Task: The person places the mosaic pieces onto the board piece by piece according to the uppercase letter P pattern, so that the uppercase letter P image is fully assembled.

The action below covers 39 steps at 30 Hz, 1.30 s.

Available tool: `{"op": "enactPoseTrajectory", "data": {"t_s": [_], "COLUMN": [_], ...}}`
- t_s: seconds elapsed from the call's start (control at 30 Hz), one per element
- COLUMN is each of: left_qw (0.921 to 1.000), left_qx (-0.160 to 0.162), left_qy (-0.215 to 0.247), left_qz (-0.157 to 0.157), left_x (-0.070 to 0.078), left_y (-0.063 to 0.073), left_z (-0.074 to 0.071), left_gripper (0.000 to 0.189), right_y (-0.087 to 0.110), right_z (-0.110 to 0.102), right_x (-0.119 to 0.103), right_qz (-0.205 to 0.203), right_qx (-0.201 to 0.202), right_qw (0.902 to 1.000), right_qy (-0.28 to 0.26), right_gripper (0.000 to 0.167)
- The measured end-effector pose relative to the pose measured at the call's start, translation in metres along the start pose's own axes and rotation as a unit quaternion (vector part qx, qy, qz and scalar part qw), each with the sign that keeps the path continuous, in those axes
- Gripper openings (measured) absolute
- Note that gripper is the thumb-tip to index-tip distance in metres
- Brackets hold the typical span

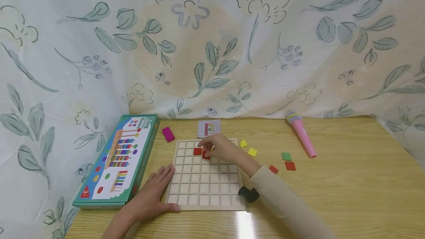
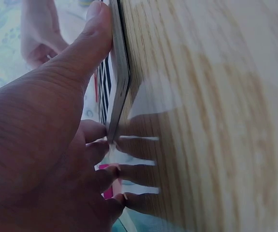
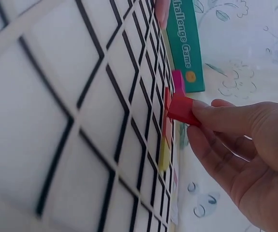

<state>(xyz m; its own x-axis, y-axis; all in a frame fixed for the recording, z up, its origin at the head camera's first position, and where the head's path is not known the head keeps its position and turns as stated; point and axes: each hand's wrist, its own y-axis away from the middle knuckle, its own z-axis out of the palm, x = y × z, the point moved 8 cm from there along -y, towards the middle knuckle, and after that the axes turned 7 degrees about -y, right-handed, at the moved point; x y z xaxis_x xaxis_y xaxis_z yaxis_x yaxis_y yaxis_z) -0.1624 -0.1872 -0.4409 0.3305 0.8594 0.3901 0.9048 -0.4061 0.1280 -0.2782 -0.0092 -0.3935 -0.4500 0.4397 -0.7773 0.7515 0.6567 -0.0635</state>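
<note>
My right hand (image 1: pixel 223 150) pinches a red square tile (image 3: pixel 181 109) between thumb and finger, tilted close over the upper rows of the wooden grid board (image 1: pixel 199 188). Just left of it, another red tile (image 1: pixel 197 151) lies in a square of the board. In the right wrist view a yellow tile (image 3: pixel 164 155) shows on the board near the held one. My left hand (image 1: pixel 151 194) rests at the board's left edge, fingers spread and the thumb on its lower left corner.
A pattern card (image 1: pixel 209 128) lies behind the board. Loose yellow tiles (image 1: pixel 252 152), red ones (image 1: pixel 290 166) and a green tile (image 1: pixel 286 156) lie to the right, with a pink microphone (image 1: pixel 303 135) beyond. A game box (image 1: pixel 119 161) and magenta block (image 1: pixel 168 134) stand left.
</note>
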Motion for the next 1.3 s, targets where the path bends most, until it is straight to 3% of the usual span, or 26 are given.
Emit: {"op": "enactPoseTrajectory", "data": {"t_s": [0.6, 0.93, 1.3], "left_qw": [0.9999, 1.0000, 1.0000], "left_qx": [0.003, 0.000, 0.000], "left_qy": [0.001, 0.000, 0.003], "left_qz": [0.010, 0.002, -0.001], "left_x": [0.001, -0.001, -0.001], "left_y": [-0.001, -0.001, 0.000], "left_z": [0.000, 0.001, 0.001], "left_gripper": [0.114, 0.114, 0.114], "right_y": [-0.019, -0.021, -0.020], "right_z": [0.027, 0.030, 0.035], "right_x": [-0.008, -0.003, -0.003], "right_qz": [-0.027, 0.009, 0.011], "right_qx": [-0.014, -0.003, -0.008], "right_qw": [0.9994, 0.9999, 0.9995], "right_qy": [-0.014, 0.012, 0.028], "right_gripper": [0.023, 0.021, 0.022]}}
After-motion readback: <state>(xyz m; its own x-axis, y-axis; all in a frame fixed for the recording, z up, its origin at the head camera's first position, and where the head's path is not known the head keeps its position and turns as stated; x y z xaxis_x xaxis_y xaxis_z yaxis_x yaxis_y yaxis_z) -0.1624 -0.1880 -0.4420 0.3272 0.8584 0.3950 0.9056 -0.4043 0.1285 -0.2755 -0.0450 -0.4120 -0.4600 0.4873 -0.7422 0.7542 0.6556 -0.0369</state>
